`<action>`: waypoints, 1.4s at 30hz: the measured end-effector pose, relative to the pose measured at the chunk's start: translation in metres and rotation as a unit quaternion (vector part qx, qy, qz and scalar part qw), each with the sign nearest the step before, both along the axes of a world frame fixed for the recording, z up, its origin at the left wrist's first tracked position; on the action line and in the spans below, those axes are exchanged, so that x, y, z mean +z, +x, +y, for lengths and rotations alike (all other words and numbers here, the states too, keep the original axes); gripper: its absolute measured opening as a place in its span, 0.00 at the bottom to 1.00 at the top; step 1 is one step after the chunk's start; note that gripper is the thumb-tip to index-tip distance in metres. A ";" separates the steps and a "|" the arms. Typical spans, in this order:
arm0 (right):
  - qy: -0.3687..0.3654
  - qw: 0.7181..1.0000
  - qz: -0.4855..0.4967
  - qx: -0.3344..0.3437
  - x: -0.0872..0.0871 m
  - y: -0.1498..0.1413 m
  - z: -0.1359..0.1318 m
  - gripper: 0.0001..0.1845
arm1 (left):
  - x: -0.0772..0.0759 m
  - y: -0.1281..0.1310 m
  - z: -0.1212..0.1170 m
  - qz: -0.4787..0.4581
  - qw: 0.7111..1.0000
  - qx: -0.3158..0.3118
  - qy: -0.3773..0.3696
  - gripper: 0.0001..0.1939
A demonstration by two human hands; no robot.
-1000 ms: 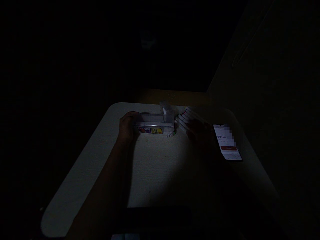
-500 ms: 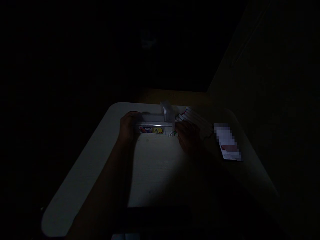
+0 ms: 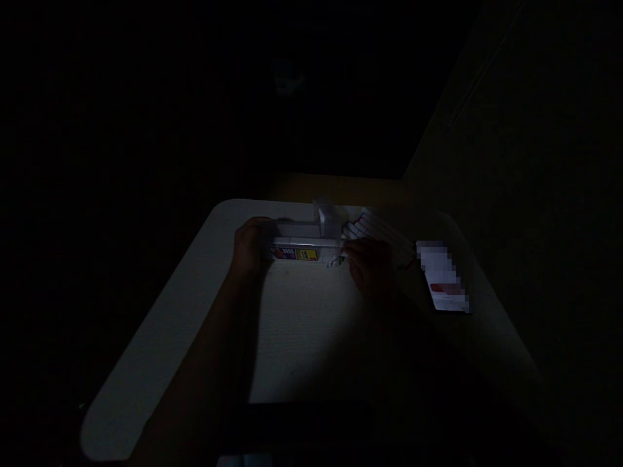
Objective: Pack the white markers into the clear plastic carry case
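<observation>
A clear plastic marker case (image 3: 296,242) lies lengthwise on the white table (image 3: 296,324), a colourful label on its near side. Its transparent flap (image 3: 327,217) stands up at the right end. My left hand (image 3: 247,248) is wrapped round the left end of the case. At the opposite end, my right hand (image 3: 370,264) is closed, its fingertips on what looks like a white marker (image 3: 344,251) lined up with the case. Dim light hides most of that marker. Just behind the right hand, several white markers (image 3: 382,227) lie side by side.
A phone with a lit screen (image 3: 442,279) lies on the right of the table. Crumpled white and green bits (image 3: 335,262) sit by the case's near right corner. A dark panel (image 3: 331,117) rises beyond the table. The surroundings are very dark.
My right hand has shifted slightly, and its fingers now reach straighter toward the case's right end with a white piece showing under them. My left hand and the case are almost unmoved.
</observation>
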State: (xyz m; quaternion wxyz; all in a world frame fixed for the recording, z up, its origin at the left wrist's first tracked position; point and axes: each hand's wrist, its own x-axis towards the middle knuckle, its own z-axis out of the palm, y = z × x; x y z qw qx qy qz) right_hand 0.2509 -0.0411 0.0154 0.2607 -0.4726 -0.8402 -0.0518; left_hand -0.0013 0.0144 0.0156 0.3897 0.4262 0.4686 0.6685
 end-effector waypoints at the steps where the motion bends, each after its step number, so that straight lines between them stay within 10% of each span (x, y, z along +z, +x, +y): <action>1: -0.001 1.000 0.009 -0.010 0.000 0.001 0.000 0.15 | 0.000 0.000 0.000 0.001 1.000 0.000 0.002 0.11; 42: -0.041 0.999 -0.015 -0.009 0.000 0.013 -0.006 0.17 | -0.006 -0.005 0.004 0.000 1.000 -0.019 0.002 0.10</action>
